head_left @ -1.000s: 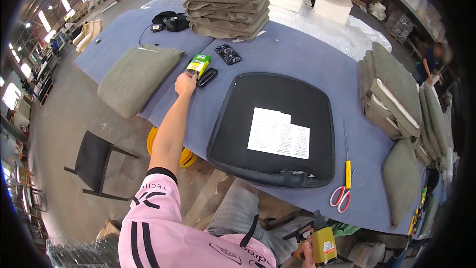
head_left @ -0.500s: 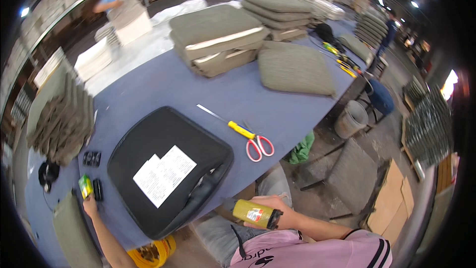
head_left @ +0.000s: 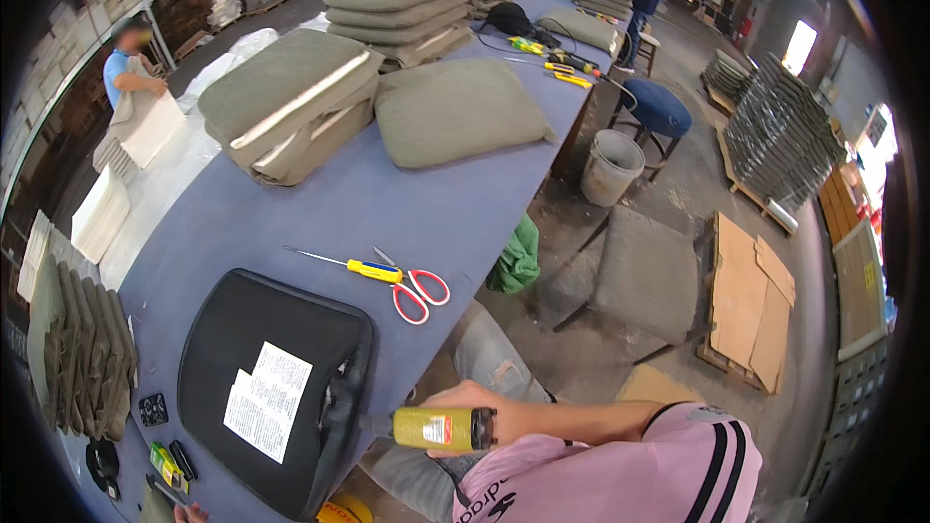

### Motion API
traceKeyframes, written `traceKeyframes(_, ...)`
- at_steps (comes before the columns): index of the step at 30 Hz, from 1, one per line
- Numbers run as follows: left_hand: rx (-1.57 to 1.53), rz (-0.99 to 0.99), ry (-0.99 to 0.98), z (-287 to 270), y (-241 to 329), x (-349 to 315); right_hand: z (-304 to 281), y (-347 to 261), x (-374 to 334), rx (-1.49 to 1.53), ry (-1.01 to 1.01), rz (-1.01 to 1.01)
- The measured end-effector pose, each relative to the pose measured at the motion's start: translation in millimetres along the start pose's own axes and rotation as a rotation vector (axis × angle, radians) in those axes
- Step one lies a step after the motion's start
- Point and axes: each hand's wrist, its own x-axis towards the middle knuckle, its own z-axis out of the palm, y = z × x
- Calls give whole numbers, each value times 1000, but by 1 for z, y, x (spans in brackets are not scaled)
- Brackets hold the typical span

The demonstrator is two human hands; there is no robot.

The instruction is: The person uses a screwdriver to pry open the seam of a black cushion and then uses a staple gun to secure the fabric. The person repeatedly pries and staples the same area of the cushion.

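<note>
In my right hand point(head_left: 467, 407), an olive-yellow handheld power tool point(head_left: 431, 429) with black ends is gripped; its front end points left over the table edge. A black padded seat cushion point(head_left: 208, 358) lies on the table with white printed label sheets point(head_left: 268, 402) on top. My left hand point(head_left: 191, 513) is partly cut off at the bottom edge, closed on a slim dark grey strip point(head_left: 167, 490). Beside it sit a yellow-green box point(head_left: 165, 465) and a small black object point(head_left: 183, 459). Red-handled scissors point(head_left: 411, 300) and a yellow-handled screwdriver point(head_left: 376, 271) lie beyond the cushion.
Grey-green cushions point(head_left: 455, 111) lie and stand stacked across the blue table point(head_left: 281, 213); folded pieces point(head_left: 82, 349) pile at left. More tools point(head_left: 557, 66) lie farther off. A bucket point(head_left: 612, 167), stool point(head_left: 661, 107) and grey chair seat point(head_left: 644, 271) stand right. Other people work in the background.
My view has swung right, so the table things sit farther left. My left hand has let go of the yellow-green box and now has the grey strip. The power tool stays in my right hand.
</note>
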Motion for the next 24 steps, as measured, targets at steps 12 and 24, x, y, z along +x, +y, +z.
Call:
traceKeyframes(12, -941, 133, -752, 88, 262, -200, 4, 13, 14, 956, -125, 162)
traceKeyframes(24, -743, 422, -1036, 74, 262, -202, -15, 34, -11, 1016, -204, 149)
